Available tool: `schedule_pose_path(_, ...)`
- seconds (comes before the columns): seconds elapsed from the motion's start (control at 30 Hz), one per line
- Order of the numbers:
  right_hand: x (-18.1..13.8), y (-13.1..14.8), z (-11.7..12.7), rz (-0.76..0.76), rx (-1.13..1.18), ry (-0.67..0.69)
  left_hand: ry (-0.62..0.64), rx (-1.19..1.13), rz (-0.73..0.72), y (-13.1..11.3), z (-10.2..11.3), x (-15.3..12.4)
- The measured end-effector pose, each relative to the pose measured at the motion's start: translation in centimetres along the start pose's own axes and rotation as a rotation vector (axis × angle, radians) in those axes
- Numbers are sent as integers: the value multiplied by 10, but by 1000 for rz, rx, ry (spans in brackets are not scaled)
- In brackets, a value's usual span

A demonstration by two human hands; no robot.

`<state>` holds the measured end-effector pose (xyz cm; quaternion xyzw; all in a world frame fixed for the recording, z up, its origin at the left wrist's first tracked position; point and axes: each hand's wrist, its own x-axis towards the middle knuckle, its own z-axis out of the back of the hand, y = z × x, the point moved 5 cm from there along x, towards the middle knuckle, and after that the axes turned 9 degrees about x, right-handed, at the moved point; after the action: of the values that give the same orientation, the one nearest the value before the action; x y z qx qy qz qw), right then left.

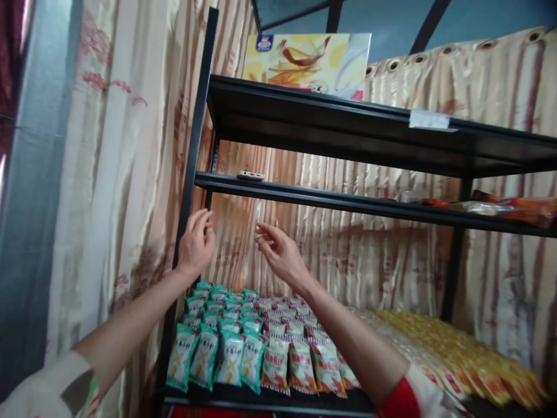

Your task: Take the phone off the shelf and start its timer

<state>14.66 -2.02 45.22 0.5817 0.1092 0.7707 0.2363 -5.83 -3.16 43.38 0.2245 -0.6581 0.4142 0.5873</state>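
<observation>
My left hand (196, 241) is raised beside the black left post of the shelf rack, fingers slightly bent and apart, holding nothing I can see. Across a gap, my right hand (278, 249) hovers with loosely curved fingers and nothing visible in it. Below both hands, rows of green-and-white snack bags (228, 357) stand on the lower shelf. Beside them stand red-and-cream snack bags (300, 363), partly hidden by my right forearm. Above the hands, a phone-like flat device (251, 175) lies on the middle shelf, near its left end.
A yellow printed carton (304, 64) stands on the top shelf (304, 116), whose front edge carries a white label (430, 119). Orange packets (517, 209) lie at the middle shelf's right. Yellow packets (461, 348) fill the lower right. Patterned curtains (122, 174) hang left and behind.
</observation>
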Motion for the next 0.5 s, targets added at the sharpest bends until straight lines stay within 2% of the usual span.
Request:
schedule_pose_path(0.07,29,6,11,-11,-11,-23,-21,-40,39,-11,-2,36)
schedule_pose_path(0.17,70,14,26,-24,-20,-74,27,-292,286,-20,-13,79)
schedule_pose_path(0.23,93,18,31,-35,-4,-97,71,-357,368,-29,-22,101)
schedule_pose_path(0.37,127,21,27,-106,52,-89,139,-465,502,-41,-40,129)
schedule_pose_path(0.5,149,16,17,-203,106,-63,224,-541,614,-47,-54,139)
